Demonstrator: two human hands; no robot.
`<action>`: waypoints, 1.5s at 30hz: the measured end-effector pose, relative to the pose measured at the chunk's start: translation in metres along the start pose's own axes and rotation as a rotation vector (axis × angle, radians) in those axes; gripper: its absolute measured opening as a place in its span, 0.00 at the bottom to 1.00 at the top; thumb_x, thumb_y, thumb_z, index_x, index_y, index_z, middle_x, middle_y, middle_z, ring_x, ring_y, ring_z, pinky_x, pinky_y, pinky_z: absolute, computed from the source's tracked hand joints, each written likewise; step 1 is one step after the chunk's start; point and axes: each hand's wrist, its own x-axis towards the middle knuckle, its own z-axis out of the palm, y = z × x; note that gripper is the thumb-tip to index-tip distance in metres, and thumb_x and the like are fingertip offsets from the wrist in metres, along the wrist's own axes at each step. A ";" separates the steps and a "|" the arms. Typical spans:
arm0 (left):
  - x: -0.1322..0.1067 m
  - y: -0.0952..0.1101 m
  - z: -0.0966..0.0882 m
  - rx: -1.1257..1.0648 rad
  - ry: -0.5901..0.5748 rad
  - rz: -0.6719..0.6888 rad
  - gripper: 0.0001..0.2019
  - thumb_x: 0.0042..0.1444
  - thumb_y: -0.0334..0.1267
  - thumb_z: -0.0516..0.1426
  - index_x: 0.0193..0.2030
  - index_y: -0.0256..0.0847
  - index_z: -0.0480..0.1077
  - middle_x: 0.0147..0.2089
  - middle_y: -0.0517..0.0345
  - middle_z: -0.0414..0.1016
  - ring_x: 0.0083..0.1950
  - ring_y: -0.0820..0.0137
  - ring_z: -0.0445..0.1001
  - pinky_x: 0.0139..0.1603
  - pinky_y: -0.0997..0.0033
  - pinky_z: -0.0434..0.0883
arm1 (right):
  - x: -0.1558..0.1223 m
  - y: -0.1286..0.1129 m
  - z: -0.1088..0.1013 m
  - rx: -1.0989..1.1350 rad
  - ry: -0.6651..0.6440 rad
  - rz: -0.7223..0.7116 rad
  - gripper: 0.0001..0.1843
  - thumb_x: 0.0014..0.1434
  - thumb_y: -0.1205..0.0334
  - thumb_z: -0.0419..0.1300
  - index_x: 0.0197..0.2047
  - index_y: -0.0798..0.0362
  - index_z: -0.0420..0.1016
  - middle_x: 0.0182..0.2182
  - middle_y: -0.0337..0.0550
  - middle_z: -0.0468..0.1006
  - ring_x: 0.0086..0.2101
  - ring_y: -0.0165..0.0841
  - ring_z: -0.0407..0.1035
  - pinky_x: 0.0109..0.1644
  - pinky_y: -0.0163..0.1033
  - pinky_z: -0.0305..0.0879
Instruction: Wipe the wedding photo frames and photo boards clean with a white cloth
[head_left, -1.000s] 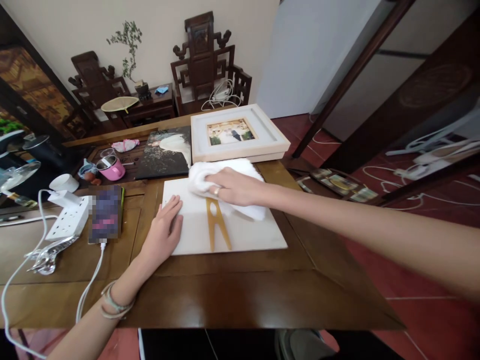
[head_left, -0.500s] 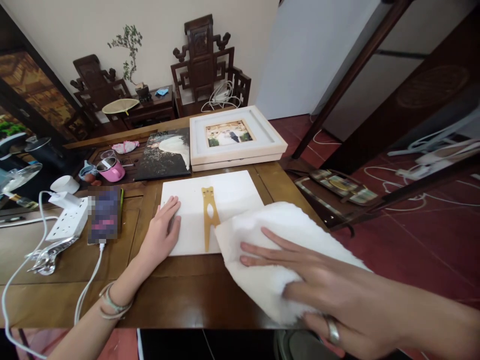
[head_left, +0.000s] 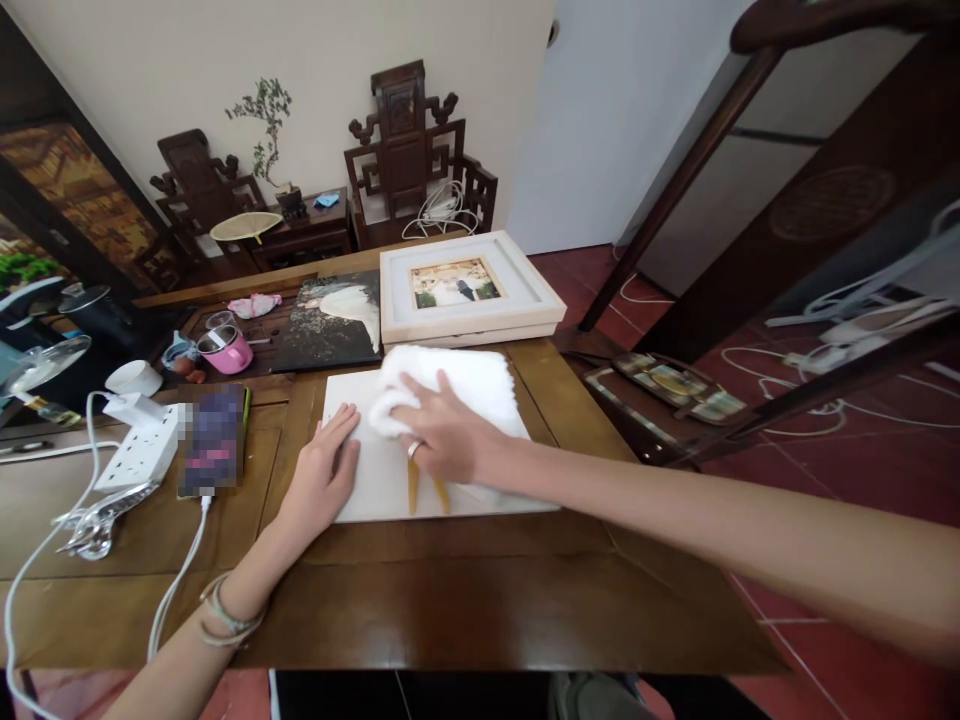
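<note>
My left hand [head_left: 324, 472] lies flat and open on the left edge of a white board [head_left: 379, 485]. On the board's upper part, my right hand [head_left: 456, 438], wearing a ring, grips and presses a fluffy white cloth [head_left: 480, 388]; it is slightly blurred. Part of the cloth is bunched under the fingers, and the rest spreads to the right. Below that hand, two legs of a flat yellow stand-like piece [head_left: 413, 492] show on the board. Its upper part is hidden by the hand and cloth.
Behind the board are a framed picture [head_left: 540, 297] and a dark photo panel [head_left: 319, 338]. On the left stand a pink cup [head_left: 238, 353], a phone [head_left: 214, 440], a power strip [head_left: 142, 450] and a silver object [head_left: 97, 530]. A white cable [head_left: 180, 560] runs over the table's near edge.
My right hand has moved left and away from me, bringing the cloth from the board's near right corner onto its upper part, over the yellow piece. My left hand stays on the board.
</note>
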 end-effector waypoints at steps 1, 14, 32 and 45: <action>0.000 0.000 -0.001 -0.022 0.017 -0.014 0.21 0.66 0.40 0.46 0.60 0.35 0.69 0.65 0.42 0.68 0.68 0.60 0.64 0.70 0.49 0.57 | 0.001 -0.007 0.002 -0.016 -0.032 -0.077 0.18 0.59 0.65 0.51 0.50 0.60 0.74 0.62 0.64 0.65 0.67 0.55 0.45 0.62 0.76 0.37; -0.005 -0.007 0.000 0.212 0.189 -0.105 0.25 0.60 0.41 0.52 0.62 0.31 0.63 0.59 0.34 0.69 0.63 0.48 0.65 0.64 0.42 0.61 | -0.120 0.023 -0.030 0.243 -0.033 0.047 0.12 0.59 0.65 0.51 0.38 0.48 0.76 0.53 0.47 0.77 0.59 0.52 0.64 0.66 0.67 0.47; -0.009 0.042 -0.044 -0.621 0.273 -0.426 0.28 0.59 0.45 0.54 0.65 0.41 0.60 0.67 0.44 0.64 0.67 0.55 0.64 0.62 0.57 0.69 | -0.087 0.018 -0.010 0.230 0.244 0.176 0.14 0.65 0.63 0.44 0.40 0.49 0.72 0.46 0.47 0.79 0.52 0.44 0.71 0.66 0.68 0.46; -0.107 0.103 -0.060 -0.570 0.471 -0.480 0.32 0.63 0.58 0.47 0.72 0.62 0.45 0.68 0.68 0.64 0.68 0.54 0.64 0.65 0.52 0.69 | -0.078 -0.100 -0.005 0.164 0.154 -0.622 0.34 0.65 0.57 0.53 0.70 0.60 0.51 0.65 0.45 0.60 0.68 0.39 0.40 0.69 0.61 0.38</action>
